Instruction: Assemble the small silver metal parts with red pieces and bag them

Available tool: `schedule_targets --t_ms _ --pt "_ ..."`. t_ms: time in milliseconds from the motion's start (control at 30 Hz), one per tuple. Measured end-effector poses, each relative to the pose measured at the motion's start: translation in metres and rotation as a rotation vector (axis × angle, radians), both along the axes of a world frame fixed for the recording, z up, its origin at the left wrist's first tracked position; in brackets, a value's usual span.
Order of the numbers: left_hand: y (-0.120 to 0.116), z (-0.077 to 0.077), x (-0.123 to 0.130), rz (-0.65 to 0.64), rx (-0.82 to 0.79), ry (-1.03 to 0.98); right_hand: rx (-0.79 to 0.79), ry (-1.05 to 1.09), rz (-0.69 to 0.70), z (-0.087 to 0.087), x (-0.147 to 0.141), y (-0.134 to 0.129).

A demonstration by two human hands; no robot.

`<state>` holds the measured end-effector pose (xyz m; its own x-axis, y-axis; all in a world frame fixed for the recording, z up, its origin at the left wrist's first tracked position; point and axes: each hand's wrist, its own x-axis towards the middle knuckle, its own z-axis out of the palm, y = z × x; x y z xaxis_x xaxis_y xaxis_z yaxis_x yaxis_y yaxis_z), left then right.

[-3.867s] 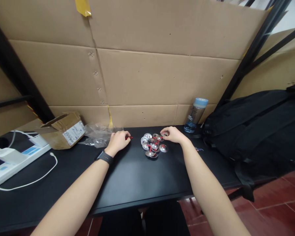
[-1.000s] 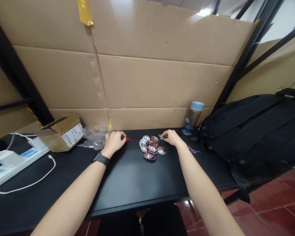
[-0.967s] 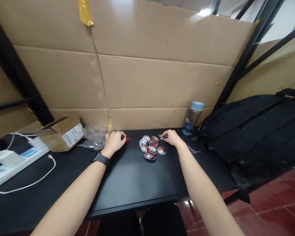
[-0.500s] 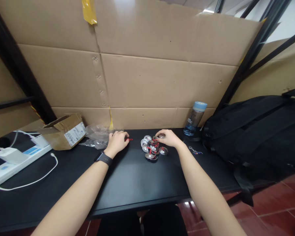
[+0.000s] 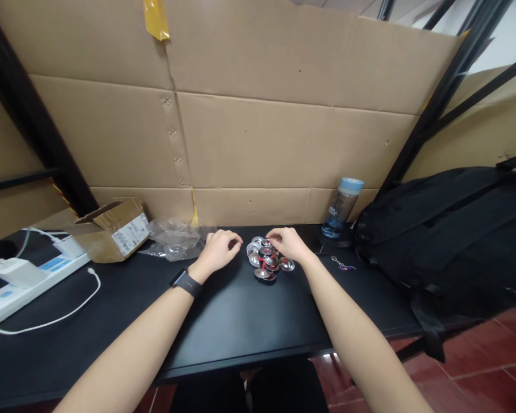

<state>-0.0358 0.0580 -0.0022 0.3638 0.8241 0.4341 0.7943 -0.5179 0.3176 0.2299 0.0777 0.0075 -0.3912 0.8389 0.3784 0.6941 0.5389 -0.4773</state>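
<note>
A cluster of small silvery finger cymbals [image 5: 262, 274] joined with red cords lies on the black table, some of them stacked and tilted. My right hand [image 5: 289, 242] is at the far right side of this pile, its fingers pinched on a finger cymbal there; the fingertips partly hide it. Left of the pile, my left hand [image 5: 219, 250], with a dark watch on the wrist, hovers low with curved fingers. Its thumb and forefinger are apart, and a bit of red shows in the gap. No cymbal is in it.
A crumpled clear plastic bag [image 5: 174, 241], an open cardboard box [image 5: 112, 229] and a white power strip [image 5: 38, 281] sit on the left. To the right are a water bottle [image 5: 341, 209], a small beaded strap [image 5: 343, 264] and a black backpack [image 5: 451, 223]. Cardboard [image 5: 258, 149] walls the back.
My left hand has moved right, closer to the cymbals, and now covers most of the red cord. My right hand has shifted slightly left over the pile.
</note>
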Motion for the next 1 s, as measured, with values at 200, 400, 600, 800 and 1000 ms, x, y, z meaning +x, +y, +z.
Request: schedule_targets --t_ms 200,400,600,800,1000 --pt "-0.015 -0.004 0.022 -0.161 -0.016 -0.012 0.11 0.156 -0.086 -0.005 -0.016 0.0" --pt "-0.019 -0.003 0.031 -0.102 0.027 -0.123 0.188 0.383 -0.001 0.002 -0.043 -0.02" --pt "-0.018 -0.003 0.031 0.033 0.052 -0.195 0.279 0.335 0.044 0.008 -0.059 -0.037" --pt "-0.019 -0.004 0.035 0.062 -0.024 -0.218 0.247 0.378 -0.032 0.004 -0.066 -0.039" --pt "-0.021 -0.001 0.036 0.094 -0.038 -0.215 0.229 0.417 -0.026 0.001 -0.068 -0.037"
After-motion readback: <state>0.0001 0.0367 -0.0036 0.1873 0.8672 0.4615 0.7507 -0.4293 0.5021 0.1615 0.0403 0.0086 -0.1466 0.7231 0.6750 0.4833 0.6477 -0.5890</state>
